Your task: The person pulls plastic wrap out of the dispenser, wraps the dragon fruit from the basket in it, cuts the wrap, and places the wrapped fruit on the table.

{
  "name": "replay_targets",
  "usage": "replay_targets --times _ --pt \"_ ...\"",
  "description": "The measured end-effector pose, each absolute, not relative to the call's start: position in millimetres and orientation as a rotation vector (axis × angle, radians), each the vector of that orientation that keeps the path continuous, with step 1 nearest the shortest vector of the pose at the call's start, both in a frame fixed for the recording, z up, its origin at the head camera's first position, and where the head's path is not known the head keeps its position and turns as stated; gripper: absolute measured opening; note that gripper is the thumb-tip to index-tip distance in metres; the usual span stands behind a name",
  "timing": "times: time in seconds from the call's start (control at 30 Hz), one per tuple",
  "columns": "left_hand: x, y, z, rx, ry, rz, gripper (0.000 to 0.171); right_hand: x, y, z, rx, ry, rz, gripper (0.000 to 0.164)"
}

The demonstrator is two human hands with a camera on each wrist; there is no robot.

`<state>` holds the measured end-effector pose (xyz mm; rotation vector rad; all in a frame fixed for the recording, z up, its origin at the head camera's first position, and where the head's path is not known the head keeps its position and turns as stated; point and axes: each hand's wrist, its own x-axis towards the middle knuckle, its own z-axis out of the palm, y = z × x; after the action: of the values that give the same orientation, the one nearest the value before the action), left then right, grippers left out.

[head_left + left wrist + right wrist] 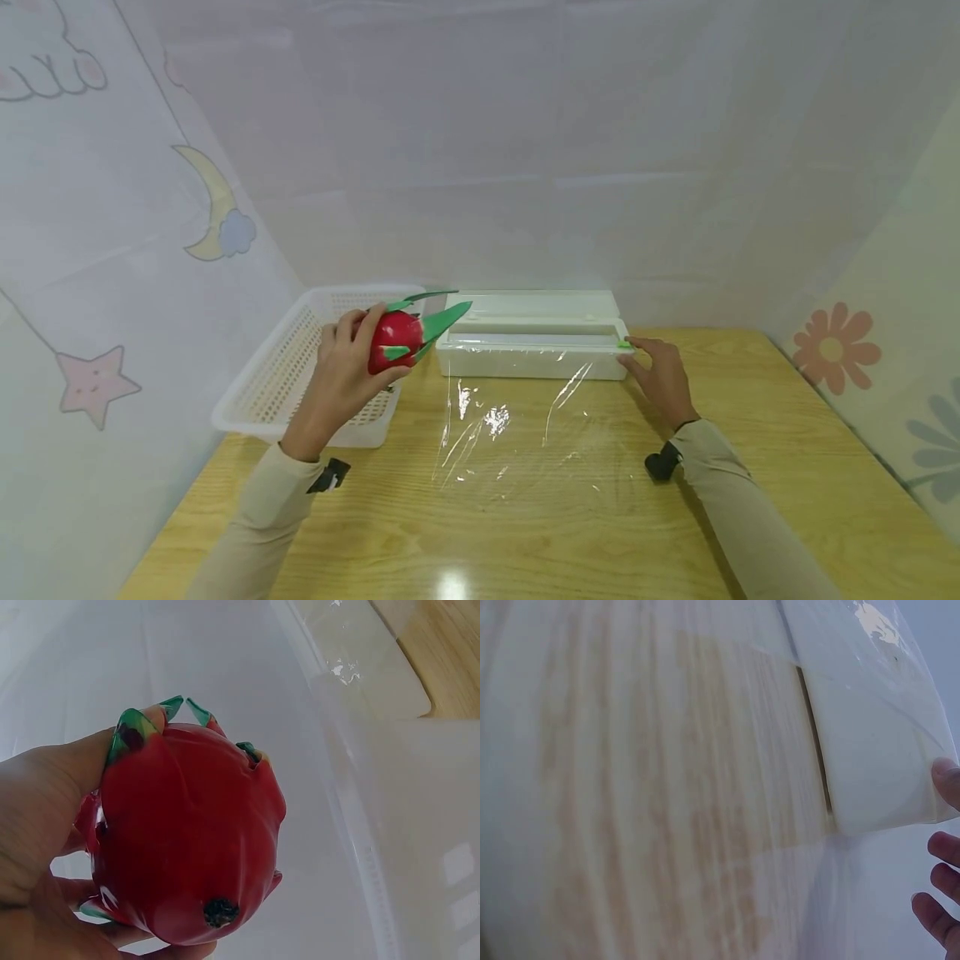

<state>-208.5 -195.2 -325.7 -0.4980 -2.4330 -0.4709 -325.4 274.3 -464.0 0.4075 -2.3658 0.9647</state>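
A red dragon fruit (pixel 191 832) with green leaf tips is held up in my left hand (pixel 341 379), thumb and fingers round its sides. In the head view it hangs over the right rim of the white basket (pixel 255 421). The white cling film dispenser (pixel 532 363) stands with its lid raised, and a green slider (pixel 624 344) shows at its right end. My right hand (pixel 660 379) is at that end, forefinger at the slider and thumb on the front face; in the right wrist view its other fingers (pixel 934 919) are spread beside the dispenser.
A sheet of clear cling film (pixel 525 433) runs from the dispenser toward me over the wooden table (pixel 480 550). A pale cloth wall (pixel 480 167) rises behind the dispenser, and printed cloths stand at both sides. The basket is left of the dispenser.
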Motion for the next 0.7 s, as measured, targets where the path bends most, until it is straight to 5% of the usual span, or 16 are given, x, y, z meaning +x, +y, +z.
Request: replay_targets --times 0.7 --pt "-208 -166 -329 -0.644 -2.441 -0.461 0.089 -328 271 -469 0.401 -2.365 0.972 0.037"
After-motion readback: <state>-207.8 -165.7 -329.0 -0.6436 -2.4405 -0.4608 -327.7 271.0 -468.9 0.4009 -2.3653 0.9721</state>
